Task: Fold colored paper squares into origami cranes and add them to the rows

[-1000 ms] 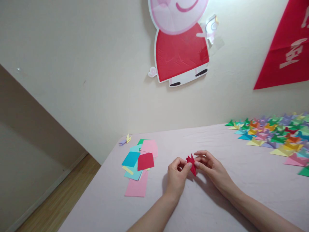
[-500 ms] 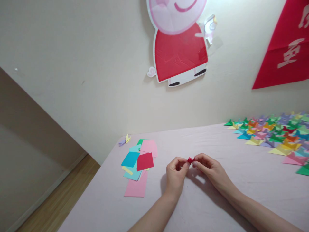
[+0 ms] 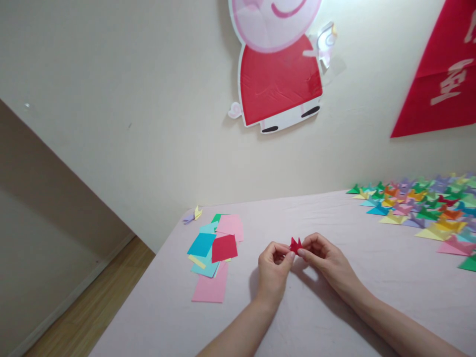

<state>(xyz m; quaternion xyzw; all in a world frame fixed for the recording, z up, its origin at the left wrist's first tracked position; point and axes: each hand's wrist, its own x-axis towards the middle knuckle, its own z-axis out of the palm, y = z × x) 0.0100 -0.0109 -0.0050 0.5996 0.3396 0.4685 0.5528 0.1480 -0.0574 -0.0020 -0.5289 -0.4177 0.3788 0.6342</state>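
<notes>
A small red folded paper piece [image 3: 296,245] is held between my two hands, a little above the cloth-covered table. Two pointed tips stand up from it. My left hand [image 3: 274,263] pinches its left side between thumb and fingers. On its right side, my right hand [image 3: 323,258] pinches it the same way. The fingertips cover the outer ends of the piece, so its full shape is partly hidden.
Loose coloured paper sheets lie left of my hands, among them a red one [image 3: 224,248] and a pink one [image 3: 210,285]. Two small folded papers [image 3: 193,216] sit at the back left corner. Many folded paper cranes [image 3: 420,203] stand in rows at the right, by the wall.
The red folded paper has turned or opened between my fingers, and two pointed tips now show upward. Both hands keep their pinch and have hardly moved.
</notes>
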